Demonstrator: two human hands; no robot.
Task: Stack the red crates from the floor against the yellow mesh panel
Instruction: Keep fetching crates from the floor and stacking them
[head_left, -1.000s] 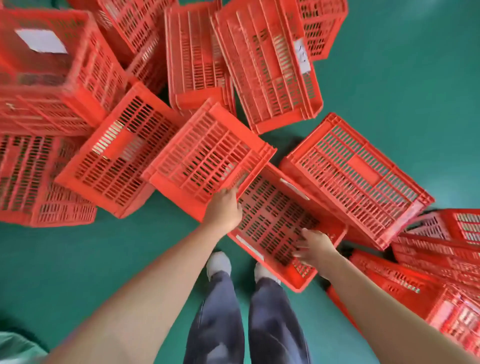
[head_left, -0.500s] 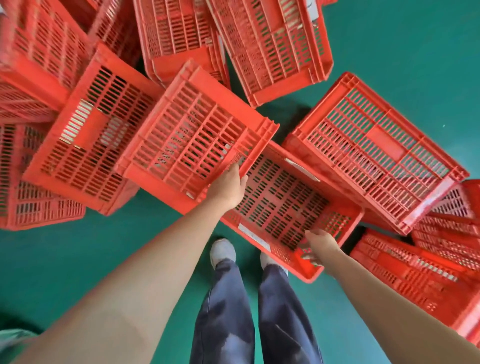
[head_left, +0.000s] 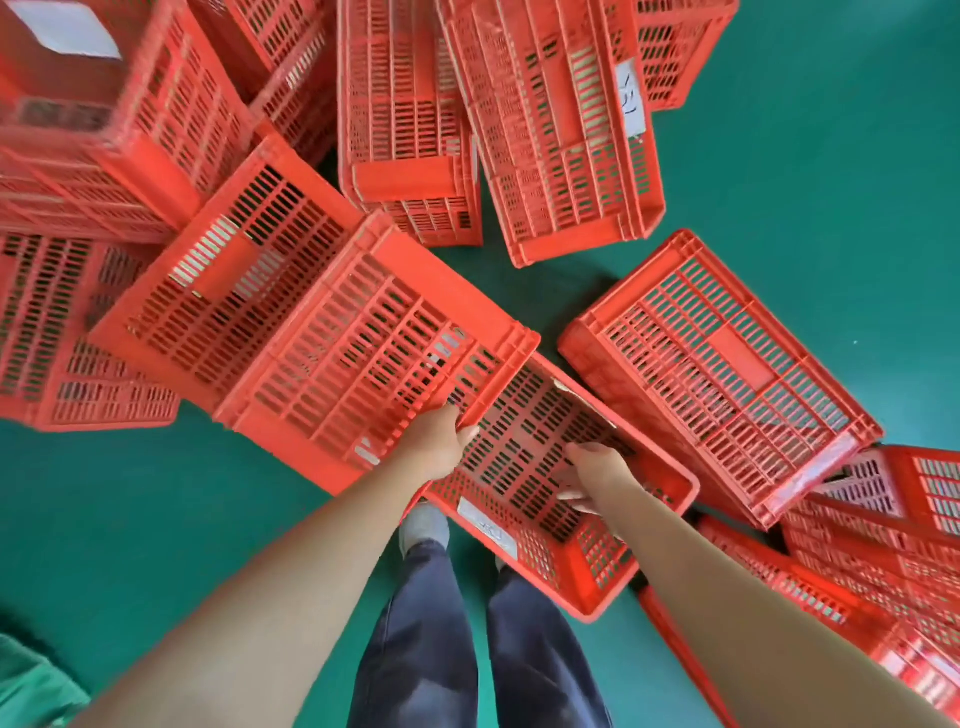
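Several red slatted crates lie jumbled on the green floor. An overturned crate (head_left: 363, 343) leans in the middle, its low edge overlapping an open crate (head_left: 524, 462) that lies just ahead of my feet. My left hand (head_left: 436, 441) grips the overturned crate's rim right where the two meet. Inside the open crate, my right hand (head_left: 592, 473) has its fingers bent against the slatted inner face. A white label (head_left: 488, 525) sits on that crate's near wall. The yellow mesh panel is out of view.
Another overturned crate (head_left: 722, 374) lies to the right, with more crates (head_left: 893, 561) piled at the right edge. Crates crowd the left (head_left: 104, 130) and the top (head_left: 556, 130). Bare green floor (head_left: 831, 182) shows at the upper right and at the lower left.
My right hand has moved from the open crate's near right rim to inside the crate. My left hand stays at the overturned crate's rim. The crates look closer and larger.
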